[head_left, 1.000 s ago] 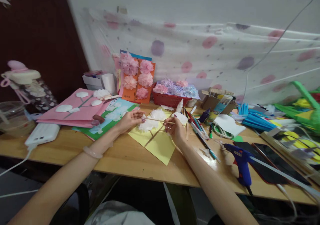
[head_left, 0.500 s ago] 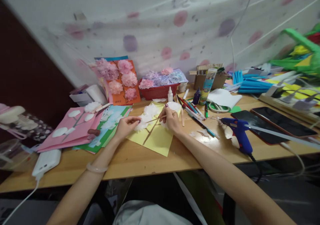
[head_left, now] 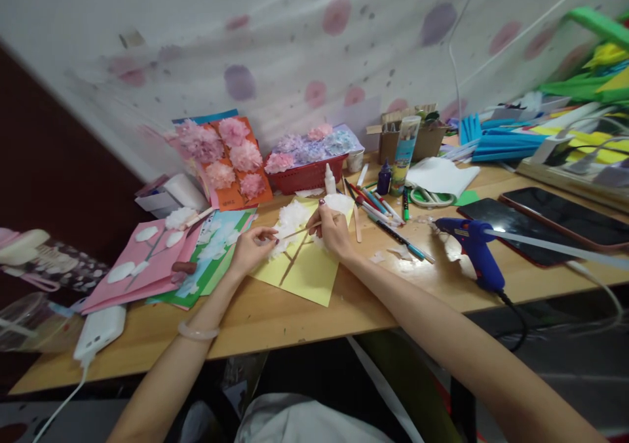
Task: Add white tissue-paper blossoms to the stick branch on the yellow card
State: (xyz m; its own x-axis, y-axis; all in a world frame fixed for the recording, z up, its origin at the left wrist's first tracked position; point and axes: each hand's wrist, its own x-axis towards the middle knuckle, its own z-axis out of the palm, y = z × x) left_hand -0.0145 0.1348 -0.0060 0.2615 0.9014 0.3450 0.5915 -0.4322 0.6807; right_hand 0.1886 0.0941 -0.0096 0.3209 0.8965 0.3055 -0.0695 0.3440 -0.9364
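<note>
Thin tan wooden stick (head_left: 297, 232): we are holding it slantwise above a yellow sheet, in the space between our hands.
Right hand (head_left: 334, 232): we are clamping thumb and fingers on the stick's right part.
Left hand (head_left: 251, 250): we are holding thumb and forefinger together at the stick's left end; whether they are gripping it, we cannot tell.
Yellow paper sheet (head_left: 317, 280): lying beneath our hands on the pale wooden table (head_left: 275, 318), bearing brown branching strips (head_left: 293, 266).
Fluffy white paper tufts (head_left: 293, 216): resting on the sheet's far part.
White nozzle bottle (head_left: 329, 179): standing behind our right hand.
Loose coloured pens (head_left: 379, 207): lying right of that hand.
Blue glue gun (head_left: 472, 250): lying farther right, beside two dark phones (head_left: 521, 230).
Pink paper with white petal shapes (head_left: 160, 263): lying left of our left hand.
Red basket (head_left: 312, 181): holding lilac, pink and blue paper flowers (head_left: 312, 147).
</note>
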